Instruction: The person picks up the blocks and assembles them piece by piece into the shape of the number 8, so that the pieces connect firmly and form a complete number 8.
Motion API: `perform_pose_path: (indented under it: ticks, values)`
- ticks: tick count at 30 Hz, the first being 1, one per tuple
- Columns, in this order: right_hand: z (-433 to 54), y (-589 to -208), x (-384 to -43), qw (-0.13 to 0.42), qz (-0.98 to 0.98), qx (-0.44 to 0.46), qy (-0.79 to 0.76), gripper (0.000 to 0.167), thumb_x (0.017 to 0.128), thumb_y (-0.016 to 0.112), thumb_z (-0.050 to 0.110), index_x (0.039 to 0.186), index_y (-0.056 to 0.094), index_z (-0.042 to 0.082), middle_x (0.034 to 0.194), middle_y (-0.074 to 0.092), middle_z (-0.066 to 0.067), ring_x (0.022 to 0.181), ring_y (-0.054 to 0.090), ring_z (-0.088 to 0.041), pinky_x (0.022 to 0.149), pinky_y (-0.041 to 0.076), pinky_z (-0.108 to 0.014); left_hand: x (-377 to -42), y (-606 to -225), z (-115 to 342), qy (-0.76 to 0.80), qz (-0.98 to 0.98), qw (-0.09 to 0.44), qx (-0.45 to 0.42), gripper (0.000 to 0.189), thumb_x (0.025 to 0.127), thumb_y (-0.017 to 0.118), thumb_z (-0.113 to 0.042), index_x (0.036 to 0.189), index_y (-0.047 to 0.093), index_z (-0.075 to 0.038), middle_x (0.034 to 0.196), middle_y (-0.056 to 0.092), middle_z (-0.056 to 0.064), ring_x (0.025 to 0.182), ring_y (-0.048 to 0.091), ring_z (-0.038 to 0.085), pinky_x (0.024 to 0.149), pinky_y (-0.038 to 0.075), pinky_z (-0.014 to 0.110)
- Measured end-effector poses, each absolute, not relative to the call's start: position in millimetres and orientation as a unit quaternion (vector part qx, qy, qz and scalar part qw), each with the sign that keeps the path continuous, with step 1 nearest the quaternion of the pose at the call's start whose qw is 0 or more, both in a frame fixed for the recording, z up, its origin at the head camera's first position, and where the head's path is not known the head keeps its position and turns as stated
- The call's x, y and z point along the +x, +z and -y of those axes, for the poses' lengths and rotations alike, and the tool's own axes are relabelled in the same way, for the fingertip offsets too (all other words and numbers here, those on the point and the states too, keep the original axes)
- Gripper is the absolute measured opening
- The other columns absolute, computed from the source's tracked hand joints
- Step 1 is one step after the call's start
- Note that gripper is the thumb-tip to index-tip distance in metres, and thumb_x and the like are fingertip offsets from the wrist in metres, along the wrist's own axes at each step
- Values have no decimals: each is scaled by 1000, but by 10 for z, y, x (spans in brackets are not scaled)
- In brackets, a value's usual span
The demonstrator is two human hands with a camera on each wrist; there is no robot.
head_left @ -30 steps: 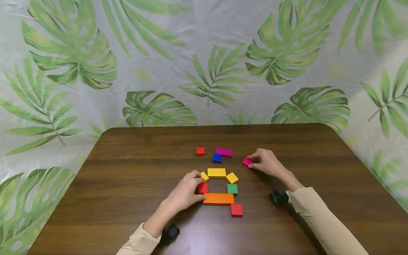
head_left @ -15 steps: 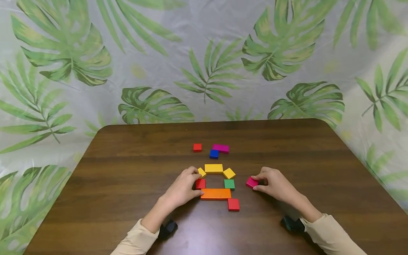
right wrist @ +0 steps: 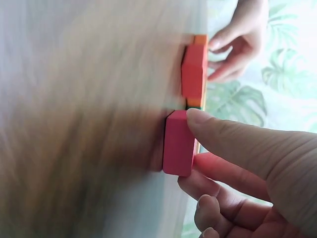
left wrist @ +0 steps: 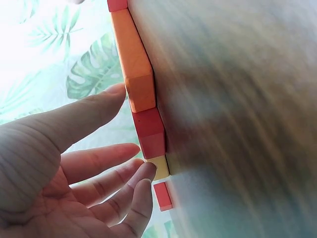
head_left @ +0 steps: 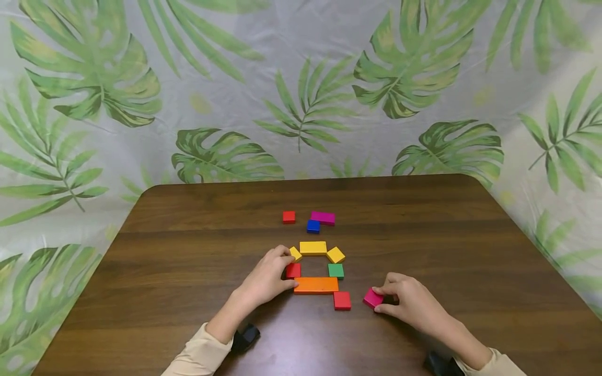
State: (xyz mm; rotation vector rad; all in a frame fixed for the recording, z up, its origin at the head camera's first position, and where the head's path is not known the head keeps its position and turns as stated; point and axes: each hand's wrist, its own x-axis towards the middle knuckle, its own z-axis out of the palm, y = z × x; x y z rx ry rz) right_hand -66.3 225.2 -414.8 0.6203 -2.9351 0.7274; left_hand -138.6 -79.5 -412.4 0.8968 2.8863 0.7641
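Note:
My right hand [head_left: 414,303] pinches a pink block [head_left: 373,298] between thumb and fingers, low at the table, to the right of a red block [head_left: 342,301]. In the right wrist view the pink block [right wrist: 179,144] stands close to the tabletop. My left hand [head_left: 264,279] lies at the left side of a block arrangement. Its thumb touches the end of a long orange block [head_left: 316,285]. Its fingertips reach a small red block [head_left: 293,270] and a tilted yellow block [head_left: 295,254], partly hidden by the fingers. In the left wrist view the fingers are loosely bent beside these blocks.
A yellow bar [head_left: 313,248], a tilted yellow block [head_left: 336,255] and a green block [head_left: 336,270] complete the ring shape. Farther back lie a red block [head_left: 289,217], a blue block [head_left: 313,226] and a purple bar [head_left: 323,218] on the brown table [head_left: 197,230].
My right hand has brought the pink block nearer, from beside the yellow pieces down to the right of the front red block. The left hand stays at the arrangement; the view has shifted slightly.

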Motion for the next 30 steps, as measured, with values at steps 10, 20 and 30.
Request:
perform_pose_path:
  ticks: [10,20,30]
  values:
    - [-2248,-4198,-612,32,924,248,288,27,74,78,22,97,74,8,75,57,13,59,37,7,50,36,-12,-1384,-4130,805,238,-928,12,285,41,74,79,-20,106,67,4,109,57,11,98,52,23,89,48,37]
    - [-2214,-4256,-581,6,910,251,329,16,75,77,22,88,71,14,73,56,14,59,38,8,50,38,-13,-1390,-4133,789,239,-928,13,286,41,74,79,-19,106,66,4,109,57,11,99,52,24,89,48,38]
    - [-2093,-4268,-513,-11,896,268,353,18,77,76,21,83,60,19,71,54,11,61,41,7,52,40,-13,-1387,-4134,793,241,-926,9,290,41,74,79,-19,106,67,3,108,57,11,98,52,24,89,48,38]
